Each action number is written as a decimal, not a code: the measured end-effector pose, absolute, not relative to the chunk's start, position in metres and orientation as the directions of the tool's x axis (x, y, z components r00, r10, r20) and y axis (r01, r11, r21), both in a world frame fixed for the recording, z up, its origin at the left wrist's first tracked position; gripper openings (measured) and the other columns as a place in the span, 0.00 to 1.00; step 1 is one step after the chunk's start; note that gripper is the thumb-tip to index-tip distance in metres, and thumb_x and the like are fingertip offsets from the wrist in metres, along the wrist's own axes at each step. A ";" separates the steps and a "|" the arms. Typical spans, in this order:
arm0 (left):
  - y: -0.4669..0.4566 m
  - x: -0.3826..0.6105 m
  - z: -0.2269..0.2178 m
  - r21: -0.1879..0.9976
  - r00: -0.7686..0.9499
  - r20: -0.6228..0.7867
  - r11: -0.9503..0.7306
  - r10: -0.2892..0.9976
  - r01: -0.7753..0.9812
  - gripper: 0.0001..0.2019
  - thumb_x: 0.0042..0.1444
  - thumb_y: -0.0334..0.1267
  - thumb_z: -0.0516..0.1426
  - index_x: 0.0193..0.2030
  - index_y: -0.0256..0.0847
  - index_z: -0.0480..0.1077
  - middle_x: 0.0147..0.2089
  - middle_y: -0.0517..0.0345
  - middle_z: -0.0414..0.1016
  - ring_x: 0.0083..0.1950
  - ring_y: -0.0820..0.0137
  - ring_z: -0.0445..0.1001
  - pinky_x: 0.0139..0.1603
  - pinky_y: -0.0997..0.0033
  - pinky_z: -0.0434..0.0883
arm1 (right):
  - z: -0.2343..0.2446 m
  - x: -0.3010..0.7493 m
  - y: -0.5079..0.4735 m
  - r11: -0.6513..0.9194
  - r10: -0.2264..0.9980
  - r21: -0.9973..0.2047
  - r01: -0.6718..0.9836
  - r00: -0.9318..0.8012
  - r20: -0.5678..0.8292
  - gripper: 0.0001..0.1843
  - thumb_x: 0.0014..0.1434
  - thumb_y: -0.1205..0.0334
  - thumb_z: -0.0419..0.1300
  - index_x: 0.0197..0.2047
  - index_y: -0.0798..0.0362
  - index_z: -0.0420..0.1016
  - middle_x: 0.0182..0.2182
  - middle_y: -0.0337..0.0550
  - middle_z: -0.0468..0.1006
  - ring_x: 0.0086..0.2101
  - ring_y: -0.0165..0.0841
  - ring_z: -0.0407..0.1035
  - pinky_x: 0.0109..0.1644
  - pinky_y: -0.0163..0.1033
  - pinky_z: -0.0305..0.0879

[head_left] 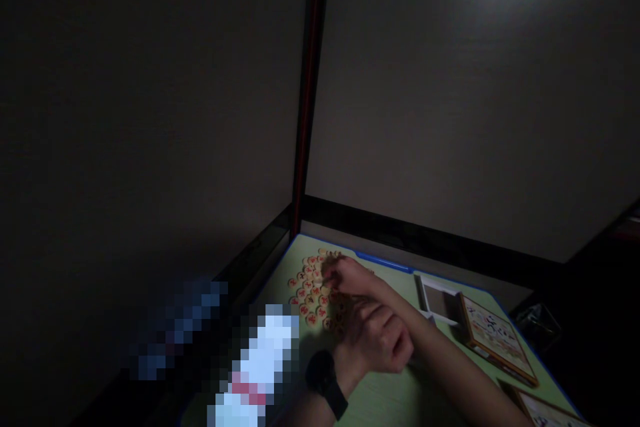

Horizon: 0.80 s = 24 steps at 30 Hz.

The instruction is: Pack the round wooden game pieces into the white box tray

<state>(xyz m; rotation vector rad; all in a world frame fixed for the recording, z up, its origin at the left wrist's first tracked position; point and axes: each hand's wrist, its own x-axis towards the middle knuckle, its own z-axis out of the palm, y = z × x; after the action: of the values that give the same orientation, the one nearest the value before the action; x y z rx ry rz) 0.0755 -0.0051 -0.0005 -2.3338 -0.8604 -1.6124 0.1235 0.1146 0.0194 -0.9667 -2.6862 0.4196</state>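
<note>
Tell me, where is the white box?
The white box sits on the green table in the head view, right of the right hand and just left of the orange-edged board.

This looks like a dim corner of a private room, likely a home, used for table games. Two plain bare walls (475, 80) meet at a dark reddish post (307, 113) above a dark skirting strip, with no shop or workshop fittings. A green, blue-edged counter (400, 403) pushed into the corner carries round wooden game pieces (306, 292), a white tray (439, 300) and a flat wooden game box (495, 339) with a printed lid.
</note>
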 end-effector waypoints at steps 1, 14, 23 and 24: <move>-0.005 0.076 -0.001 0.176 0.242 0.903 -0.819 0.355 0.546 0.07 0.48 0.31 0.52 0.22 0.42 0.64 0.21 0.57 0.67 0.23 0.67 0.67 0.24 0.64 0.64 | 0.021 0.122 0.112 0.748 0.630 -0.356 0.560 -0.767 0.118 0.07 0.49 0.73 0.61 0.27 0.53 0.79 0.26 0.38 0.77 0.30 0.31 0.68 0.38 0.34 0.60; -0.002 0.078 -0.008 0.127 0.234 0.918 -0.794 0.321 0.594 0.07 0.47 0.32 0.53 0.20 0.41 0.64 0.20 0.57 0.66 0.23 0.68 0.68 0.23 0.65 0.64 | 0.006 0.119 0.114 0.698 0.641 -0.463 0.546 -0.765 0.063 0.09 0.46 0.77 0.60 0.30 0.55 0.75 0.28 0.36 0.76 0.31 0.28 0.69 0.36 0.31 0.61; 0.000 0.077 -0.005 0.102 0.236 0.928 -0.805 0.288 0.584 0.07 0.47 0.31 0.53 0.20 0.41 0.64 0.20 0.59 0.66 0.22 0.70 0.67 0.24 0.68 0.63 | 0.004 0.126 0.120 0.627 0.745 -0.506 0.593 -0.645 0.168 0.12 0.47 0.80 0.56 0.30 0.55 0.75 0.28 0.38 0.78 0.29 0.28 0.71 0.34 0.31 0.62; 0.000 0.077 -0.006 0.106 0.228 0.930 -0.807 0.287 0.581 0.07 0.47 0.31 0.52 0.20 0.41 0.64 0.20 0.59 0.66 0.22 0.70 0.67 0.24 0.68 0.63 | 0.004 0.127 0.120 0.632 0.745 -0.497 0.594 -0.643 0.178 0.12 0.48 0.79 0.56 0.29 0.55 0.76 0.28 0.39 0.78 0.30 0.29 0.71 0.35 0.32 0.62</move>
<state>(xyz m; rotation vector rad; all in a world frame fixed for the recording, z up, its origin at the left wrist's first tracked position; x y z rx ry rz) 0.0775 -0.0003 -0.0057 -2.2402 -0.8151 -1.6068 0.1275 0.1201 0.0035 -1.0664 -2.4883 0.5663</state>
